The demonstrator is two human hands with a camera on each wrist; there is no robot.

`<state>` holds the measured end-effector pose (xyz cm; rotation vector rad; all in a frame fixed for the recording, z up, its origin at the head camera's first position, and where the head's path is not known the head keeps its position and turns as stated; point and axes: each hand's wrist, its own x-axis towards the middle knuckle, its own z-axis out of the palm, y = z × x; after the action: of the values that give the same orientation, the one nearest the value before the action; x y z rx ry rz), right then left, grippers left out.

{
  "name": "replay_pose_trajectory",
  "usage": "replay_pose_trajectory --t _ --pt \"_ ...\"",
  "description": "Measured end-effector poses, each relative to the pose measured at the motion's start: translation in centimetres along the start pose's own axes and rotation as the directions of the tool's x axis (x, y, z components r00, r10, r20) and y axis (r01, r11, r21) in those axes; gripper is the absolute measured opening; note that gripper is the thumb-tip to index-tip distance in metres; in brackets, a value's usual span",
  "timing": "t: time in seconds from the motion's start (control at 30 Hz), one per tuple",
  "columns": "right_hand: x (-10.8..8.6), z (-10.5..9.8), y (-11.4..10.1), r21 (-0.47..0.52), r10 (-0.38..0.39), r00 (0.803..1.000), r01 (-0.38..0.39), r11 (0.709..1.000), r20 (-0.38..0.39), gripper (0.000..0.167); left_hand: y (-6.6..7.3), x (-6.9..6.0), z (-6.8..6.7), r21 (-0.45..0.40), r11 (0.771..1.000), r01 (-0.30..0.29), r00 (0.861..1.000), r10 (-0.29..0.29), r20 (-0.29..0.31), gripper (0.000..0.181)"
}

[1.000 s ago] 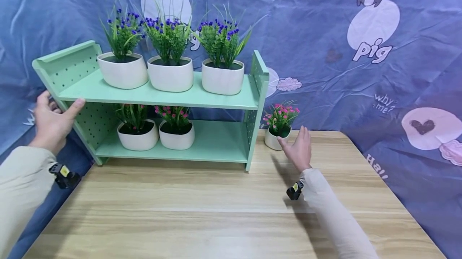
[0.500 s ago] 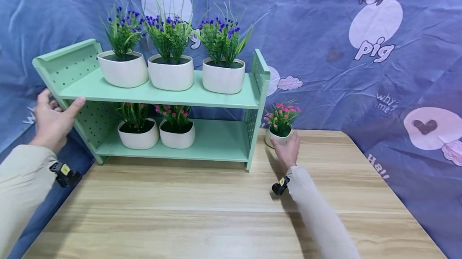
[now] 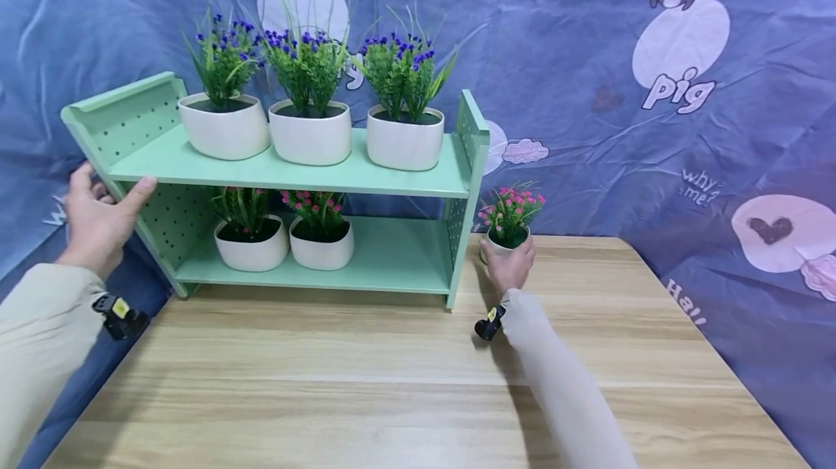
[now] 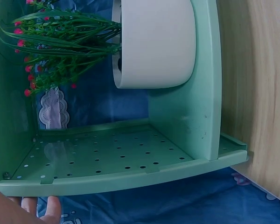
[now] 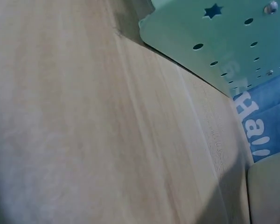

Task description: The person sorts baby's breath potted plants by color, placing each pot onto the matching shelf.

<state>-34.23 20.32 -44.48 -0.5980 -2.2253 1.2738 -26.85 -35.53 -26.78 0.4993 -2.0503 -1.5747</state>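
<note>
My left hand holds the left side panel of a green two-tier shelf, thumb over its front edge; in the left wrist view its fingers show on the panel's outer face. Beyond the shelf's right end, my right hand grips a small white potted plant with pink flowers, thumb on the left and fingers on the right. That pot stands upright on the table, its front mostly hidden by the hand. The right wrist view catches just part of the white pot at its edge.
Three white pots with purple flowers, the middle one among them, stand on the upper tier. Two pink-flowered pots, one on the left and another, occupy the lower tier. A blue printed cloth hangs behind the wooden table.
My right hand has moved left and forward from beside the small potted plant and closed round it. The left hand keeps its place on the shelf.
</note>
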Motion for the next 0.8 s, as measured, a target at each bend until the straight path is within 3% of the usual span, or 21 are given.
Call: replay_pose_trajectory --t 0.33,0.53,0.8 --pt "0.61 0.74 0.3 -0.139 0.056 0.998 -0.061 0.988 -0.043 0.113 0.02 0.07 0.18 0.01 1.0 0.0 1.0 0.0 -0.006 0.072" --pt "0.72 0.77 0.45 -0.128 0.044 0.996 -0.054 0.99 -0.079 0.107 -0.04 0.13 0.13 0.01 1.0 -0.012 1.0 0.012 -0.005 0.071" --pt "0.53 0.43 0.95 -0.042 0.04 0.997 -0.043 0.998 -0.064 0.099 -0.14 0.26 -0.09 -0.063 0.998 -0.016 1.0 0.015 -0.01 0.073"
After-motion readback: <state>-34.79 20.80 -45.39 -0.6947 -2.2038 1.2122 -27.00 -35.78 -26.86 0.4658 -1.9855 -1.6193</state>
